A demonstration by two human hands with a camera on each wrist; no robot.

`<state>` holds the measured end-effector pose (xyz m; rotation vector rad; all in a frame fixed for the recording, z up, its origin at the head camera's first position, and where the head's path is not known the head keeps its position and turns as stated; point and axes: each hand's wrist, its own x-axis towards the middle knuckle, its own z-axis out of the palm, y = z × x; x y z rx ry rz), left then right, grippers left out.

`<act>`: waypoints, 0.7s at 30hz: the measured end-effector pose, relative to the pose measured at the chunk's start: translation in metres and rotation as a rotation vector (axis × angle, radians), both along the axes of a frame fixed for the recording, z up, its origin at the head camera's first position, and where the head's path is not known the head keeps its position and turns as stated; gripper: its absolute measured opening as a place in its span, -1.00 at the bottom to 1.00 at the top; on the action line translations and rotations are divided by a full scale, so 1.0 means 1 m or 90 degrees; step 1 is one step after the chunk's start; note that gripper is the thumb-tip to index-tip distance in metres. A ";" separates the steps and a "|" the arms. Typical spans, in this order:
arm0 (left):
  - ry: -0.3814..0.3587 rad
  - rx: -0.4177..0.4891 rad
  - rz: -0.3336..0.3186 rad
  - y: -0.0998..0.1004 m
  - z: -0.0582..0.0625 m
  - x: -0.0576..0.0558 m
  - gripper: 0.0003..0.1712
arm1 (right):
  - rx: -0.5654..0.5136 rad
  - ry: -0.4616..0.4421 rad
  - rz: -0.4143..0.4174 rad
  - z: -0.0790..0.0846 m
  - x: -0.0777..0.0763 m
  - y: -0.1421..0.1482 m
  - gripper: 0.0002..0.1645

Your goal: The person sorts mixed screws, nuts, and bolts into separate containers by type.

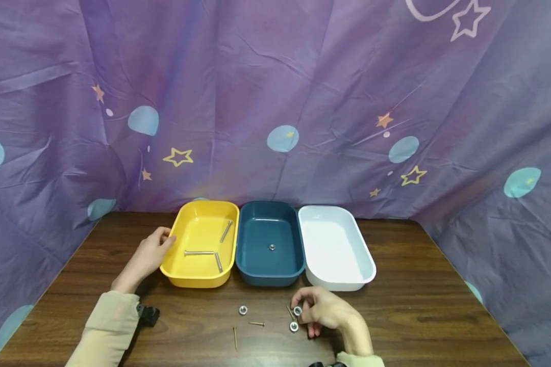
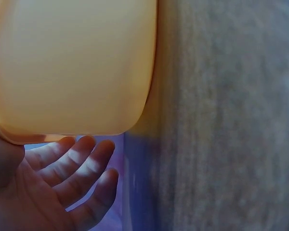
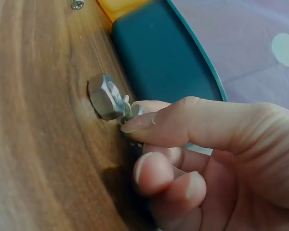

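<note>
pinching a nut point(image 1: 297, 310) in right hand point(image 1: 327, 312), left hand point(image 1: 148, 256) fingers relaxed on yellow tray point(image 1: 179, 229)

Staged tabletop sorting station, not a lived-in room. Dark brown wood-grain table point(image 1: 441, 285) enclosed at rear and both sides by draped purple fabric backdrop printed with stars and blue circles point(image 1: 303, 92). Three oblong plastic trays in a row: yellow point(image 1: 183, 265), dark teal point(image 1: 252, 265), white point(image 1: 367, 270). Loose metal nuts and screws point(image 1: 243, 310) on tabletop.

My left hand point(image 1: 149, 255) rests open-fingered toward the table's back left, while my right hand point(image 1: 323, 309) curls, fingertips pinched, near the front edge.
</note>
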<state>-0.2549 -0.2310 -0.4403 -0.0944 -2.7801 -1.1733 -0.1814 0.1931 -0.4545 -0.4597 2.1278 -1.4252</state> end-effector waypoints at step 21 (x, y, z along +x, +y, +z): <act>-0.011 0.013 -0.002 -0.002 -0.003 -0.004 -0.63 | -0.064 0.133 0.049 0.044 -0.008 -0.011 -0.69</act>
